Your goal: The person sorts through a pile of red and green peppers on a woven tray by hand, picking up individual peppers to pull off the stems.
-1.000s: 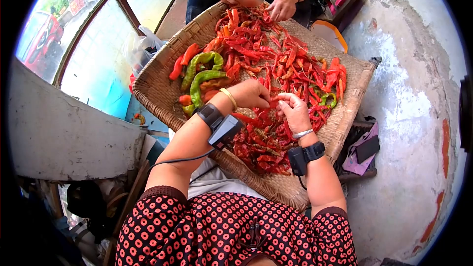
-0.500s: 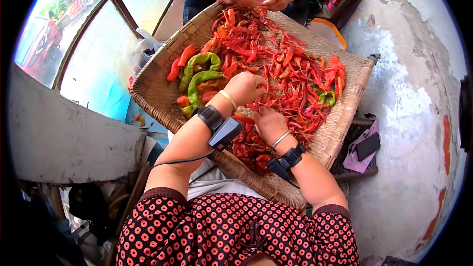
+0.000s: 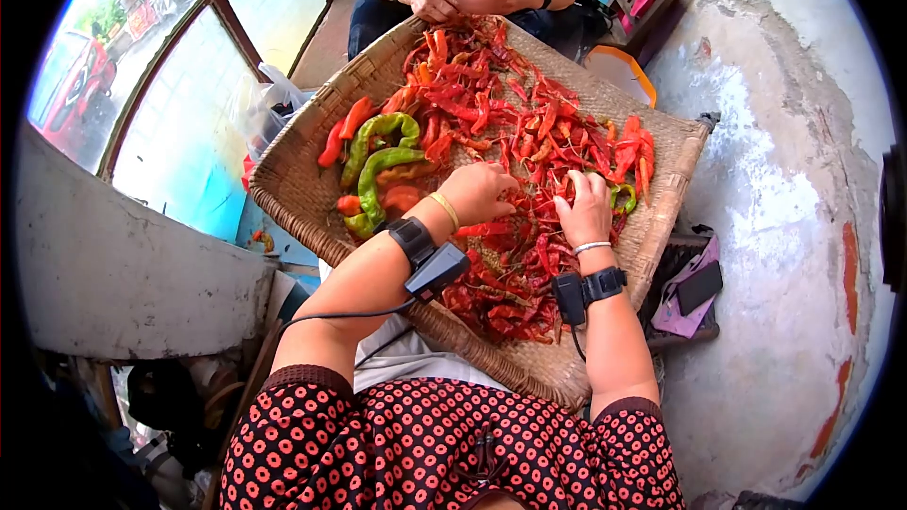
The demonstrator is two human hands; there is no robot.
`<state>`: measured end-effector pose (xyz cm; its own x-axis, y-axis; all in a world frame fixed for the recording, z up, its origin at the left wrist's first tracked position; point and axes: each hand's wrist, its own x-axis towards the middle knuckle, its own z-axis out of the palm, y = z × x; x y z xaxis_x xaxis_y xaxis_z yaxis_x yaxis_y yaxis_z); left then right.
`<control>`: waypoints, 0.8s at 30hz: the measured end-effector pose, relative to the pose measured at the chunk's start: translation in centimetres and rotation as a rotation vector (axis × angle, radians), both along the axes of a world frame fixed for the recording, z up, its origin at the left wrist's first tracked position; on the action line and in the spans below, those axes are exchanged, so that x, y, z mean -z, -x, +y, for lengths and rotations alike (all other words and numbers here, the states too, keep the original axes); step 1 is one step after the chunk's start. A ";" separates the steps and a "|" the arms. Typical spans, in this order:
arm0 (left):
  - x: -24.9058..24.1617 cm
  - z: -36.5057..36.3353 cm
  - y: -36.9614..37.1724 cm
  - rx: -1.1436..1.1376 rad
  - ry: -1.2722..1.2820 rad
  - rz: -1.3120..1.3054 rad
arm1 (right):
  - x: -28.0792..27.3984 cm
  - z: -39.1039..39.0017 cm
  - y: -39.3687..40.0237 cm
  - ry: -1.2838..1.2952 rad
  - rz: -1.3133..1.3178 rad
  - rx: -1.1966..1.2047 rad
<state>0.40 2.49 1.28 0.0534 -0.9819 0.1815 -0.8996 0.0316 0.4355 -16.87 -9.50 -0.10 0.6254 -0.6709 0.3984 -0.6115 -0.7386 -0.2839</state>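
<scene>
A wide woven basket [image 3: 652, 244] holds a heap of red chili peppers [image 3: 539, 269], many of them wrinkled. Over the middle of the heap is my left hand [image 3: 478, 195], its fingers curled together; what they hold, if anything, is hidden. To its right, my right hand [image 3: 586, 212] rests among the chilies with its fingers apart. Long green peppers [image 3: 380, 161] lie curved at the basket's left side, beside larger red ones [image 3: 357, 118]. Close to my right fingertips sits a smaller green pepper [image 3: 624, 196].
Across the basket sits another person, whose hand [image 3: 432, 2] is at the far rim. A plastic bag [image 3: 274, 99] lies by the windows on the left. At the right, a dark phone-like object [image 3: 699, 290] rests on pink cloth, near the rough wall [image 3: 765, 340].
My right hand has moved right and away from me, and its fingers have spread. My left hand has shifted slightly toward me. The other person's hands have drawn closer together.
</scene>
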 end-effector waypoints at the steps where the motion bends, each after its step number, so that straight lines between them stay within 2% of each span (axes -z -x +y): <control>1: 0.3 -0.3 0.0 0.027 -0.023 0.003 | 0.3 -0.1 0.1 -0.062 0.076 0.071; 2: 0.7 -0.6 0.1 0.028 -0.021 0.002 | 0.4 -0.2 0.0 -0.222 0.188 0.093; 4: 1.1 -0.7 0.6 0.061 0.145 -0.072 | 0.5 0.4 -0.3 -0.159 0.257 0.045; 10: 1.6 -0.7 0.8 0.084 0.099 -0.009 | 2.1 1.7 -1.1 -0.315 0.038 -0.169; 12: 1.1 -0.7 0.5 0.031 -0.061 -0.017 | 1.7 1.9 -1.4 -0.467 -0.053 -0.227; 14: 1.4 -0.7 0.1 0.008 -0.029 -0.066 | 0.6 2.6 -1.3 -0.565 0.006 -0.215; 16: 1.5 -0.7 -0.3 -0.051 -0.083 -0.150 | 1.1 2.7 -1.3 -0.566 -0.056 -0.270; 17: 1.7 -0.6 -0.3 -0.057 -0.017 -0.151 | 1.2 2.6 -1.3 -0.567 -0.057 -0.270; 20: 1.0 -0.7 0.6 -0.075 0.096 -0.114 | 2.2 0.8 -0.9 -0.375 -0.212 -0.266; 21: 0.7 -0.7 0.9 -0.075 0.096 -0.116 | 2.1 0.2 -0.7 -0.334 -0.194 -0.198; 24: 0.2 -0.5 2.8 0.352 0.285 -0.038 | 1.8 -0.8 -0.1 -0.300 -0.152 -0.128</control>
<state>-2.37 1.94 1.11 -0.2871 -0.8497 0.4422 -0.8277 0.4524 0.3319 -16.74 -10.27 -1.93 0.6605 -0.6922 0.2910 -0.4533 -0.6766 -0.5804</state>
